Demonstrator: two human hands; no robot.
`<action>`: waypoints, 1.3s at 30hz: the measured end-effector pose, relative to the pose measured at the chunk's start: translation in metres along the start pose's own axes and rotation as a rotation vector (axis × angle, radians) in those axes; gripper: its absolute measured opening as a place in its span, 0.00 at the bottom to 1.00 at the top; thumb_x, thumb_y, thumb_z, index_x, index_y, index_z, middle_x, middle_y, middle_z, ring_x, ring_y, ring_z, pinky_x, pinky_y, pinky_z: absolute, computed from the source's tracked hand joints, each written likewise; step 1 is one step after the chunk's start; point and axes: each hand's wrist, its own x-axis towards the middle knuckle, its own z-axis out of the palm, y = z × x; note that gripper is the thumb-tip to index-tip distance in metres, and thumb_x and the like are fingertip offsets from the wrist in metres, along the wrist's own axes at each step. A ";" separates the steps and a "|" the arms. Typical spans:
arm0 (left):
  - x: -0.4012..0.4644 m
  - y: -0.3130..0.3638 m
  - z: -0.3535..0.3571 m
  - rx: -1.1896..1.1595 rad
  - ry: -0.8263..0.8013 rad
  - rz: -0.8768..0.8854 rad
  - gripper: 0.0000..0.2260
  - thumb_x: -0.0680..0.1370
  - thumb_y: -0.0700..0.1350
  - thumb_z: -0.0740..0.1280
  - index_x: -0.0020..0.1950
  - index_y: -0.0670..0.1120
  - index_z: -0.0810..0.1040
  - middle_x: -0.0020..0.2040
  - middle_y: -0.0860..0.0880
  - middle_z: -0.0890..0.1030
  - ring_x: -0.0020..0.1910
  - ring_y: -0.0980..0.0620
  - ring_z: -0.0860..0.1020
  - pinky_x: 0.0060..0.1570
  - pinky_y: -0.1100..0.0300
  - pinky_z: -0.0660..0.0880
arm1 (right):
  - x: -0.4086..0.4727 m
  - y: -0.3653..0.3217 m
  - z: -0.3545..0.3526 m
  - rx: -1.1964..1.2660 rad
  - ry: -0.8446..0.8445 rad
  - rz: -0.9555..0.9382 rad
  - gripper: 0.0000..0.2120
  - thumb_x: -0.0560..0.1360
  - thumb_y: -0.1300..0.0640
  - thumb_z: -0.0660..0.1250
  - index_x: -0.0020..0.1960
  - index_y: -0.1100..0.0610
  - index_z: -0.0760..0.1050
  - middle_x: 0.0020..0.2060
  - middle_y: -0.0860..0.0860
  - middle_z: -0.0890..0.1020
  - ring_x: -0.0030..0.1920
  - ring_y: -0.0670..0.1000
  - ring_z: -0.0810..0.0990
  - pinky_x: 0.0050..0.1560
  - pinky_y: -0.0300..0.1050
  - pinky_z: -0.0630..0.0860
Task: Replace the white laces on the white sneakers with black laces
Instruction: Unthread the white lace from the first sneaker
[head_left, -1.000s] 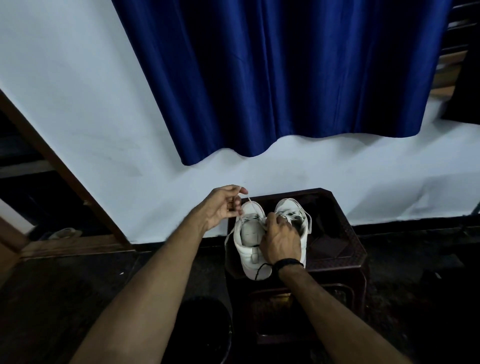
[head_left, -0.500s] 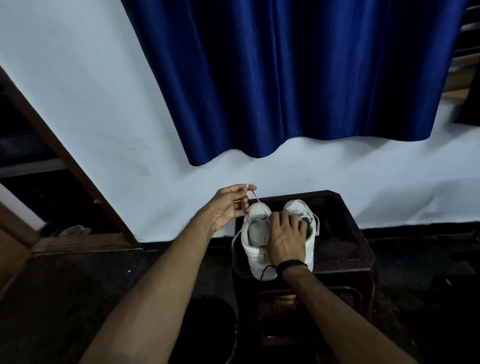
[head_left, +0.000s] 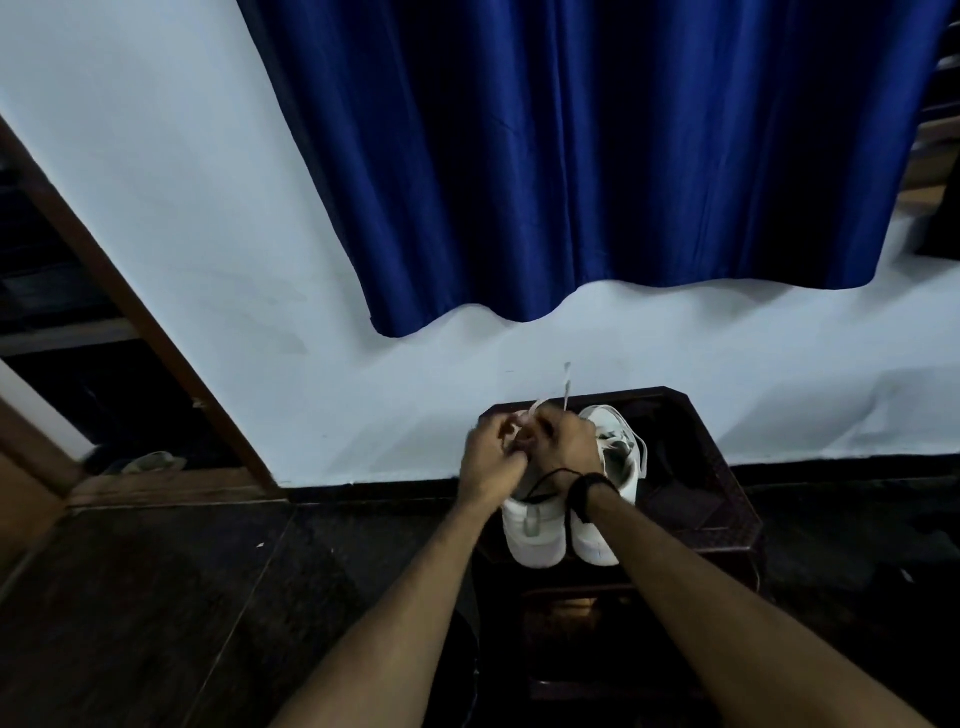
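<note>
Pinching a white lace (head_left: 566, 387) above the left sneaker (head_left: 535, 535), both hands work close together, the left hand (head_left: 491, 462) and the right hand (head_left: 563, 447) each with fingers curled round a strand. One lace end sticks up past the knuckles. A black lace (head_left: 545, 480) loops beside the right wrist over the shoes. The right sneaker (head_left: 621, 457) stands just beside the left one, both on a dark bench (head_left: 717, 467) below a blue curtain (head_left: 597, 156).
</note>
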 end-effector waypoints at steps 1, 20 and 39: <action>-0.005 -0.014 0.007 0.145 -0.006 0.064 0.13 0.70 0.44 0.64 0.53 0.48 0.80 0.49 0.49 0.81 0.50 0.49 0.79 0.50 0.54 0.77 | 0.000 0.000 -0.002 0.132 0.035 0.027 0.08 0.76 0.54 0.65 0.41 0.55 0.79 0.37 0.50 0.84 0.42 0.51 0.82 0.46 0.49 0.76; 0.037 0.069 -0.030 -0.028 0.167 0.059 0.12 0.79 0.38 0.62 0.42 0.46 0.84 0.36 0.55 0.80 0.37 0.57 0.77 0.43 0.65 0.73 | -0.013 0.006 -0.006 -0.394 -0.166 -0.063 0.19 0.72 0.45 0.67 0.62 0.47 0.77 0.51 0.54 0.84 0.53 0.58 0.80 0.53 0.49 0.75; -0.006 -0.021 0.013 0.377 -0.011 0.198 0.18 0.71 0.42 0.58 0.58 0.44 0.80 0.55 0.47 0.78 0.55 0.43 0.74 0.56 0.51 0.74 | -0.001 -0.016 -0.020 0.511 -0.166 0.416 0.12 0.83 0.59 0.55 0.45 0.58 0.74 0.40 0.55 0.80 0.36 0.37 0.80 0.32 0.28 0.72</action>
